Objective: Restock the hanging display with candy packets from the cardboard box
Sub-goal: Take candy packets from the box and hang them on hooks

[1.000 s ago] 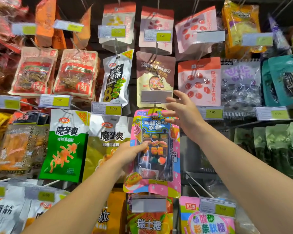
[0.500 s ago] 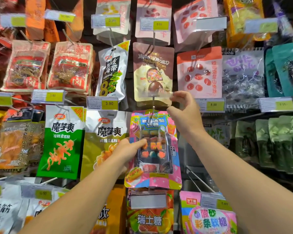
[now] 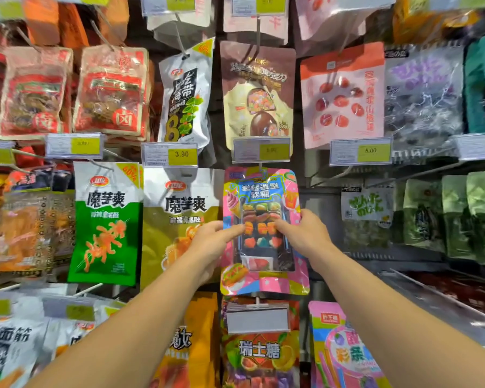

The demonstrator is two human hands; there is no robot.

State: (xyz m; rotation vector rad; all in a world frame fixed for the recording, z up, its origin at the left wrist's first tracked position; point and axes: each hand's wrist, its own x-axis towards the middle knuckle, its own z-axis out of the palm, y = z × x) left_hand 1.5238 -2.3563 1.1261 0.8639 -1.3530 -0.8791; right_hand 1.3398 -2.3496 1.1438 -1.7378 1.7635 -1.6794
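head view: both hands on the pink candy packet (image 3: 263, 231), one at each side edge, about halfway down its clear window. left hand (image 3: 212, 243) with thumb lying across the front of the packet, fingertip near the row of orange sweets, remaining fingers tucked behind the left edge and out of sight, so likely pinching the edge between thumb and hidden fingers. right hand (image 3: 305, 233) mirroring it on the right edge, thumb over the front, other fingers wrapped behind; how far curled, cannot tell. packet upright, top just under the price tag (image 3: 261, 150) above the thumbs, apparently already hanging from the peg behind that tag, though the hole and peg tip mostly hidden. gripped on both sides probably to square it up and push it back flat so it hangs straight and faces forward. left of the left thumb, touching or overlapping the packet's edge, a yellow-green snack bag (image 3: 179, 219), and further left a green snack bag (image 3: 107, 228). below the wrists, a blank label holder (image 3: 257, 319) over an orange fruit candy bag (image 3: 259, 351). right of the right fingers, a bare stretch of shelf backing, then small green packs (image 3: 423, 217) well apart. cardboard box not in view. judged nearly done for this packet: only release and a reach for another one left.
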